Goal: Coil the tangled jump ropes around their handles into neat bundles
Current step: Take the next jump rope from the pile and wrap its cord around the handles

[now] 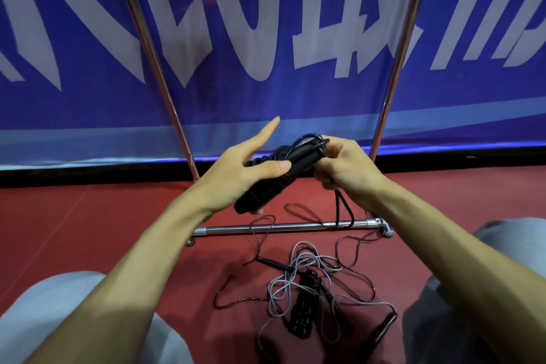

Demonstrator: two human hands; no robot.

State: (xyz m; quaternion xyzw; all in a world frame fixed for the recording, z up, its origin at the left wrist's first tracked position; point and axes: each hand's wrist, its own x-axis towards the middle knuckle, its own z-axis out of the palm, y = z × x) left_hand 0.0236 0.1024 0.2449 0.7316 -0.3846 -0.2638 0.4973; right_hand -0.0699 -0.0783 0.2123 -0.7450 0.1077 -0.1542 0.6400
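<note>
I hold a black jump rope bundle, its cord wound around the handles, up in front of me. My left hand grips the bundle from the left with thumb across it and index finger pointing up. My right hand is closed on the bundle's upper end, where a loop of cord sticks out. A short length of black cord hangs down from my right hand. On the floor lie a grey rope, a thin dark red rope and a black coiled bundle, tangled together.
A chrome stand's base bar lies on the red floor just beyond the tangle, with two uprights rising in front of a blue banner. My knees in grey trousers flank the ropes.
</note>
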